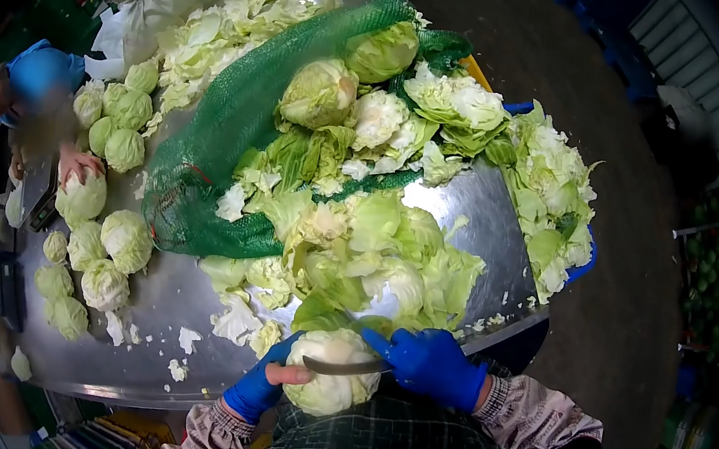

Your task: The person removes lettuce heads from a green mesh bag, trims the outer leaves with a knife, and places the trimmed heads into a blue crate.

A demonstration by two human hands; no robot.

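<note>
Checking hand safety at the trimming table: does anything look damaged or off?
Yes. The left hand wears a blue glove that seems torn: its thumb shows bare, on the cabbage right below the knife held by the right hand.

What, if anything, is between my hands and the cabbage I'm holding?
Nothing visible. The left hand grips the cabbage directly; the right hand holds a knife whose blade lies across the cabbage's top.
</note>
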